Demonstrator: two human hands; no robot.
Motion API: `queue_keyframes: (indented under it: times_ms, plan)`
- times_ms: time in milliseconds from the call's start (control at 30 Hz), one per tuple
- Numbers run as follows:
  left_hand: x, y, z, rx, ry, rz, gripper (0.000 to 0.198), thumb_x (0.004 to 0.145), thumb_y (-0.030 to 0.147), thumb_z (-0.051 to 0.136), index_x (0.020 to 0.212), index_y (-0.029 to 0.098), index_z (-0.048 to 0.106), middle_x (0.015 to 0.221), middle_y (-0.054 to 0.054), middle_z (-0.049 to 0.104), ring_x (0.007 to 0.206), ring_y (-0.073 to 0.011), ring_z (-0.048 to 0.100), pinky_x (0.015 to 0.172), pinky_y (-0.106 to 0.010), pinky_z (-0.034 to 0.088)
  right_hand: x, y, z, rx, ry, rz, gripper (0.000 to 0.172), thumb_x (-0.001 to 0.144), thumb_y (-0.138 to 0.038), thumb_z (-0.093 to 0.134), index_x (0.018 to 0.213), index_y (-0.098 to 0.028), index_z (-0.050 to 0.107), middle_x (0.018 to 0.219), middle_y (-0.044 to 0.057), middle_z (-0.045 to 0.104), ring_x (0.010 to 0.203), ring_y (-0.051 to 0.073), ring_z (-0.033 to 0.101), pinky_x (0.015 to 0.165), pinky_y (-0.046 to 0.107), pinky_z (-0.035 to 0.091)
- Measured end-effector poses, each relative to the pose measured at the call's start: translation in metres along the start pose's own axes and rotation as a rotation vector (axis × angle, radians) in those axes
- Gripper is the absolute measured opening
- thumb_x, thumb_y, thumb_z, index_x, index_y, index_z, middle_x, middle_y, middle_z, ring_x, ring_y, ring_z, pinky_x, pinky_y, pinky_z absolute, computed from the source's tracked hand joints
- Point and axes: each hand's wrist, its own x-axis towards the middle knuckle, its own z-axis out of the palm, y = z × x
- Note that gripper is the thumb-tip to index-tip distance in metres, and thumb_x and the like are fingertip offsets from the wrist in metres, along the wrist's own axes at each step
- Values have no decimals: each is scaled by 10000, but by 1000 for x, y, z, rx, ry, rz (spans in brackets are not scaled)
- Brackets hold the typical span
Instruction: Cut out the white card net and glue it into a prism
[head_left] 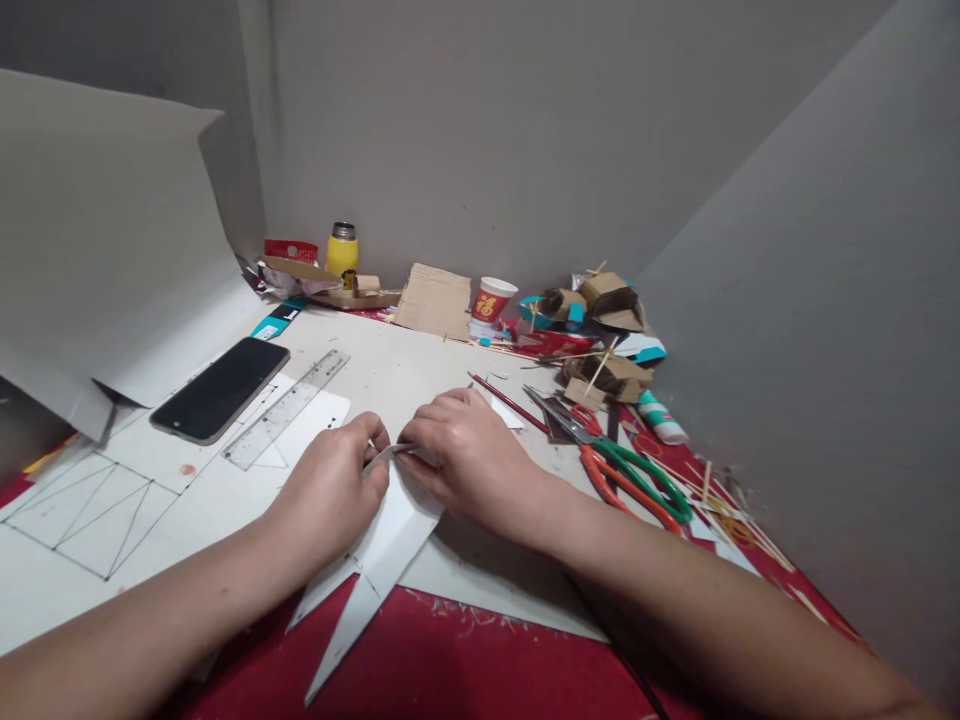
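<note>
Between my hands is a piece of white paper (409, 525), cut to pointed strips that hang toward the red table edge. My left hand (337, 475) pinches its upper left side between thumb and fingers. Close beside it, my right hand (465, 445) grips the top edge, with the fingers curled over a bent fold. Part of the fold is hidden by the fingers. Left of my hands lies a clear ruler (289, 408) on a smaller white paper piece. A red pencil (510, 403) lies just beyond my right hand, near scissors (611, 455) with green and orange handles.
A phone (221, 388) rests on the white sheet (386, 350), near drawn triangles. A paper cup (493, 300), a yellow bottle (342, 256) and cardboard (433, 300) stand along the wall. Cardboard pieces (611, 300), a glue stick (661, 418) and thin wooden sticks (739, 515) crowd the right side.
</note>
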Motion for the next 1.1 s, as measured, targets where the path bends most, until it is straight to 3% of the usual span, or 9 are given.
queue_keyframes:
  times_ms: [400, 567, 667, 833, 1000, 1100]
  plan:
    - [3, -5, 3, 27, -81, -56, 64, 751, 157, 461, 741, 219, 447, 607, 1, 580, 581, -166, 523, 565, -289, 351, 0, -3, 14, -39, 7, -24, 141, 806, -145, 568, 679, -160, 627, 680, 38, 655, 684, 175, 539, 712, 340, 293]
    - [3, -3, 0, 9, -106, -62, 65, 760, 178, 464, 788, 207, 515, 604, 1, 585, 584, -172, 524, 578, -292, 351, -2, 6, 1, 91, -5, -2, 63, 809, -187, 603, 828, -154, 653, 785, 54, 670, 756, 192, 573, 718, 322, 357]
    - [4, -5, -2, -64, -146, -91, 145, 766, 185, 456, 839, 199, 581, 601, 1, 610, 560, -169, 528, 574, -289, 358, -4, 14, -13, 196, 69, 33, 150, 814, -205, 606, 941, -144, 657, 823, 66, 674, 754, 189, 584, 719, 314, 407]
    - [5, -10, -5, -182, -193, -90, 215, 777, 205, 455, 882, 202, 643, 697, -23, 680, 626, -189, 589, 582, -286, 393, -5, 24, -32, 353, 118, 105, 141, 803, -191, 603, 918, -146, 672, 898, 71, 698, 818, 190, 620, 746, 303, 454]
    - [4, -10, -6, -241, -187, -69, 240, 766, 190, 467, 895, 201, 669, 748, -38, 705, 693, -206, 622, 619, -294, 438, -3, 35, -36, 476, -45, 184, 225, 817, -239, 583, 1003, -144, 666, 960, 79, 705, 833, 185, 637, 736, 291, 472]
    - [5, -10, -6, -270, -144, -57, 264, 765, 177, 469, 919, 210, 681, 790, -39, 713, 745, -213, 632, 648, -299, 455, -2, 37, -34, 512, -124, 237, 217, 829, -299, 572, 944, -139, 662, 794, 53, 688, 672, 154, 604, 596, 258, 446]
